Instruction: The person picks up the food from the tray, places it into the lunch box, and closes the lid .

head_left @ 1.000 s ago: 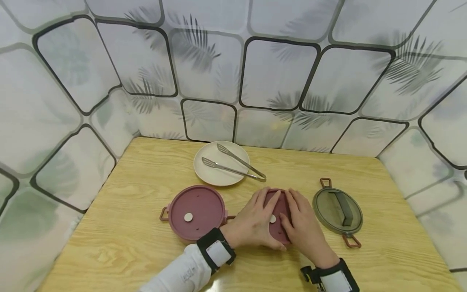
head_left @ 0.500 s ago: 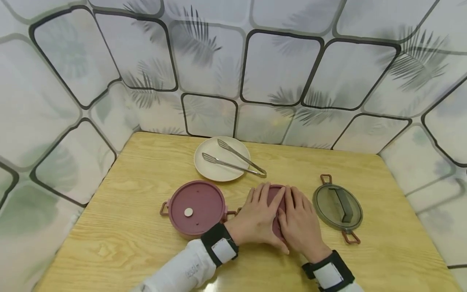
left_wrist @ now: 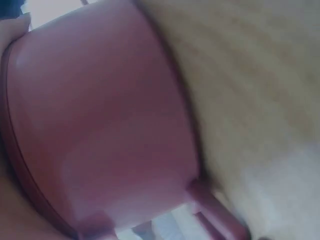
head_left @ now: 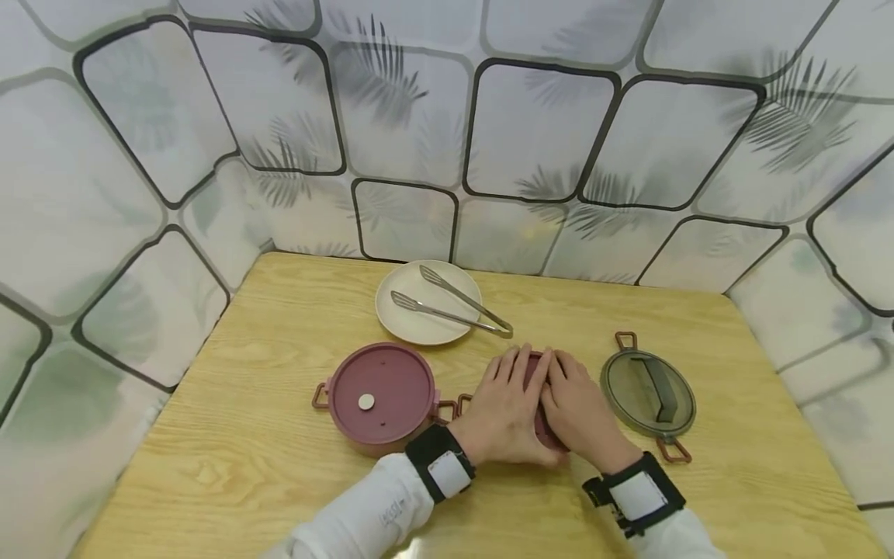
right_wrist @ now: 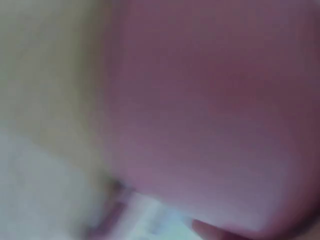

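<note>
My left hand [head_left: 506,411] lies over the purple lid [head_left: 542,427] of the right-hand pot, fingers extended toward its far rim and thumb near the close rim. Across the same lid's right side lie the fairly straight fingers of my right hand [head_left: 583,411]. The two hands nearly meet and cover most of the lid. In the left wrist view, the pot [left_wrist: 105,115] shows its smooth side, with the lid's rim along the left and a loop handle [left_wrist: 217,210] below. Up close and blurred, the pot [right_wrist: 200,110] fills much of the right wrist view.
A second purple pot [head_left: 380,388] with a white round knob stands left of my hands. Behind, metal tongs [head_left: 454,314] lie across a white plate [head_left: 412,326]. At right sits a green lidded pan [head_left: 648,392] with copper loop handles. Patterned cloth [head_left: 538,132] borders the wooden table [head_left: 244,388].
My hands have drawn closer together over the lid, hiding its white knob. My left hand has shifted slightly right, and the pot's left loop handle now shows. Other objects stay in place.
</note>
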The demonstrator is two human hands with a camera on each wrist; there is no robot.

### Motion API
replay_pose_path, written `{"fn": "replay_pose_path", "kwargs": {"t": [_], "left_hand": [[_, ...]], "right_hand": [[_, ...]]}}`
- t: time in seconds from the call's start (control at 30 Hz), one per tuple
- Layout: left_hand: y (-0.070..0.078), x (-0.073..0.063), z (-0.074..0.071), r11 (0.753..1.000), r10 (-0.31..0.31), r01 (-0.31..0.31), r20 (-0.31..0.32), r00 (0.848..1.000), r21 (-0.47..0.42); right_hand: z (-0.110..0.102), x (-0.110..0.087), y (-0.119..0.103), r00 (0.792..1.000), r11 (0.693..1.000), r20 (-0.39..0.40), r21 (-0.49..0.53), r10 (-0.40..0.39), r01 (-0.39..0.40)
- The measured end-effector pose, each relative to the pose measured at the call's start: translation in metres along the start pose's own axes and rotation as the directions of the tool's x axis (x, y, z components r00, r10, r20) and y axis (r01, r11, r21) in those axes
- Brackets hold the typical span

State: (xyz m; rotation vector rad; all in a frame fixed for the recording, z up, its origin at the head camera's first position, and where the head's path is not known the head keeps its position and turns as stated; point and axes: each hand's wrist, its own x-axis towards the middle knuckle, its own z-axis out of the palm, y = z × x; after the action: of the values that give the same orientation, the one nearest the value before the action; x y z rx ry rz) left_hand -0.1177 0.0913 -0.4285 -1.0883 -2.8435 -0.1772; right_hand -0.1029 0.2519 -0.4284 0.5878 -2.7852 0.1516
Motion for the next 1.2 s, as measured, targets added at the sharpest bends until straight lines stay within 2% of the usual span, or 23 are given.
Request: {"fn": "replay_pose_path", "kwargs": {"t": [0.07,0.13,0.27,0.33,0.43,0.53,0.67,0.77,1.0,1.2], "left_hand": [[-0.002,-0.001,-0.002,1.000,0.019,-0.019,-0.023,1.000,-0.010],[-0.004,-0.002,-0.004,0.999,0.021,-0.021,-0.013,1.000,-0.045],[-0.004,-0.006,-0.010,0.993,-0.035,0.045,0.092,0.995,-0.113],[-0.003,-0.007,-0.010,0.991,-0.059,0.074,0.137,0.989,-0.109],[-0.002,-0.005,-0.009,0.994,-0.063,0.075,0.153,0.986,-0.073],[-0.002,-0.003,-0.006,0.996,-0.069,0.076,0.152,0.986,-0.043],[-0.004,-0.004,-0.005,0.998,-0.065,0.066,0.153,0.986,0.002],[-0.006,-0.005,-0.005,0.998,-0.052,0.047,0.139,0.989,0.037],[-0.005,-0.004,-0.001,0.997,-0.039,0.032,0.101,0.994,0.067],[-0.006,-0.005,-0.003,0.998,-0.031,0.025,0.095,0.995,0.065]], "right_hand": [[0.005,0.001,-0.001,1.000,0.998,-0.009,-0.063,0.002,-0.003],[0.009,0.001,-0.002,0.998,0.995,-0.008,-0.068,0.068,-0.068],[0.012,0.004,-0.003,0.987,0.987,0.025,0.010,0.161,-0.161],[0.013,0.005,-0.002,0.977,0.977,0.058,0.053,0.204,-0.207],[0.010,0.005,0.000,0.966,0.962,0.087,0.103,0.245,-0.253],[0.004,0.003,0.000,0.968,0.958,0.088,0.148,0.233,-0.245],[0.006,-0.004,-0.005,0.981,0.974,0.066,0.126,0.180,-0.188],[0.010,-0.007,-0.008,0.984,0.980,0.052,0.094,0.173,-0.177],[0.012,-0.007,-0.009,0.975,0.970,0.044,0.099,0.219,-0.222],[0.012,-0.006,-0.010,0.964,0.949,0.016,0.168,0.267,-0.266]]}}
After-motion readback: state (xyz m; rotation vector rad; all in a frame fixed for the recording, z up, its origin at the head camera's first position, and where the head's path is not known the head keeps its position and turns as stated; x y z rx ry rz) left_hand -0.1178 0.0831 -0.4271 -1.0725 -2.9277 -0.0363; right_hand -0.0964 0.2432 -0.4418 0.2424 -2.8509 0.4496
